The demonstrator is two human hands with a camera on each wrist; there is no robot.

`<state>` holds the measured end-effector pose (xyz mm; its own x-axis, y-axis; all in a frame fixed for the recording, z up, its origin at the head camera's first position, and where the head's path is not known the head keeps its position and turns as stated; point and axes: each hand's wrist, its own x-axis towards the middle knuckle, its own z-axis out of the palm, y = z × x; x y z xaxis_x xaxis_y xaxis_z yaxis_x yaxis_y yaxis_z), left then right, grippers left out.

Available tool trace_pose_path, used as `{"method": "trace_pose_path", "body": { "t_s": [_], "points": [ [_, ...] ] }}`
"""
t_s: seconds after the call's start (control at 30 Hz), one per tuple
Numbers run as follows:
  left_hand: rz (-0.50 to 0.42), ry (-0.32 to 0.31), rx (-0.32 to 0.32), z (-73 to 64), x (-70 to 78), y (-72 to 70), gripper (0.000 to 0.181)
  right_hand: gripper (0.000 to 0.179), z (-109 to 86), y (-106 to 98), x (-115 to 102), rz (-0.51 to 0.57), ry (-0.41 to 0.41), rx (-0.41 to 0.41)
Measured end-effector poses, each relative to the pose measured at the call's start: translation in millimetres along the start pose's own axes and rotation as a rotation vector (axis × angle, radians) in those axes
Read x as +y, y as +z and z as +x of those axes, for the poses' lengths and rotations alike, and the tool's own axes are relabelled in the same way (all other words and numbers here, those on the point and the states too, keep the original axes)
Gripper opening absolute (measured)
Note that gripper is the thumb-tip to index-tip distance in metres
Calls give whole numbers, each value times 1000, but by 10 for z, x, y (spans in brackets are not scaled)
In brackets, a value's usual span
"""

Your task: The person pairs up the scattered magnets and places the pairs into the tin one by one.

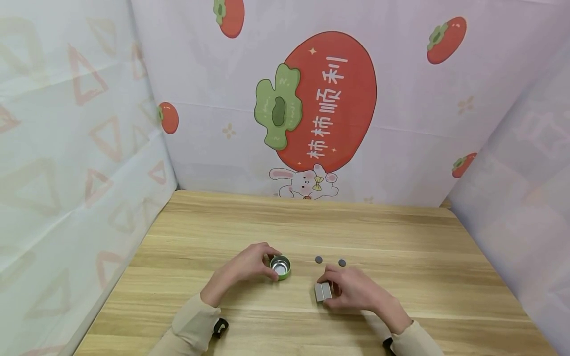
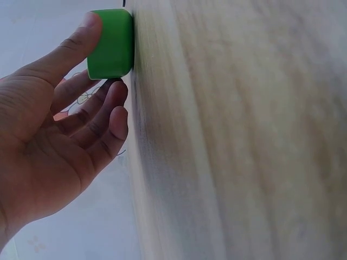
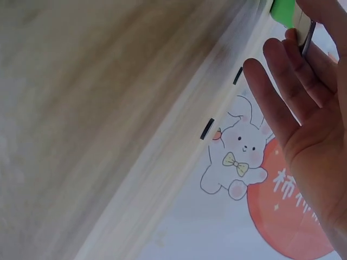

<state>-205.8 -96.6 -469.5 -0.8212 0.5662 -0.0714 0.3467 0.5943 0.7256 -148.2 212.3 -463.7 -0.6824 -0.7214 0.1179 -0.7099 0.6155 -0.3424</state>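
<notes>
My left hand (image 1: 249,262) grips a small green tin (image 1: 283,277) with a shiny silver inside, thumb on the near side and fingers on the far side. In the left wrist view the tin (image 2: 111,44) shows a smooth green wall and appears to rest on the tabletop. The right hand (image 1: 354,289) pinches a small silvery-grey block (image 1: 323,292) with a seam across its top, right of the tin. Part of that block (image 3: 302,26) appears at the top of the right wrist view, its dark edge partly covered by fingers.
Two small dark discs (image 1: 318,259) lie flat on the wooden table (image 1: 222,222), just beyond my right hand. A white cloth wall (image 1: 200,148) with persimmon and rabbit prints stands along the back edge. More cloth (image 1: 80,148) hangs at the sides.
</notes>
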Motion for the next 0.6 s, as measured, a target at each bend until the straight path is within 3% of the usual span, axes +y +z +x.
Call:
{"method": "trace_pose_path", "body": {
  "t_s": [0.6],
  "points": [
    [-20,-28,6,13,2,6,59,34,208,-19,-79,-2,22,92]
  ]
}}
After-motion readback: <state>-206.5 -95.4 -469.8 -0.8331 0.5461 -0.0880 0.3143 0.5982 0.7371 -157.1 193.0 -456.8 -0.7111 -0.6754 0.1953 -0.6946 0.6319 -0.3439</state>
